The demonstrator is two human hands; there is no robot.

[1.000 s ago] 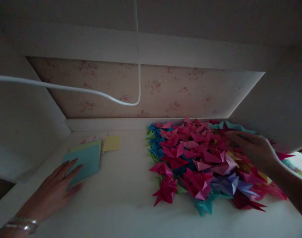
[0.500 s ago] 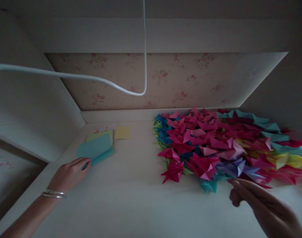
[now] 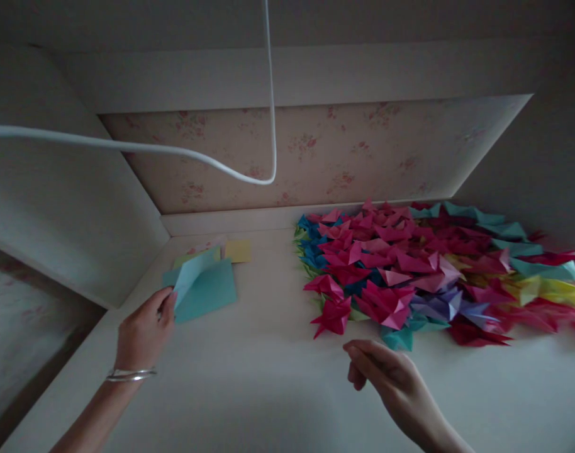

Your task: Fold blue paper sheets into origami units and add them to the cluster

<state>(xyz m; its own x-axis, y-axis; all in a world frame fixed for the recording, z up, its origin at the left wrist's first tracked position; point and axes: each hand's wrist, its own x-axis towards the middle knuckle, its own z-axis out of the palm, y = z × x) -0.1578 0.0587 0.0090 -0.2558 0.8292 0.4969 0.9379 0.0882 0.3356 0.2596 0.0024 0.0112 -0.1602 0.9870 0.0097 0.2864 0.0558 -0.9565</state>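
While the left hand (image 3: 145,328) pinches a blue sheet (image 3: 193,273), the right hand (image 3: 386,379), fingertips together, hangs well apart.

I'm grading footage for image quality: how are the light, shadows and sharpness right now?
Head view: dim overall, with the floral panel paler toward its right end; head view: a soft darker patch on the white tabletop, low in the middle; head view: bright glints on the bracelet; head view: red folded paper smears toward the right edge.

Thin white cable (image 3: 188,151) — cut off at top and left.
Yellow-green paper sheet (image 3: 184,257) — mostly hidden behind the lifted light-blue paper sheet (image 3: 193,274).
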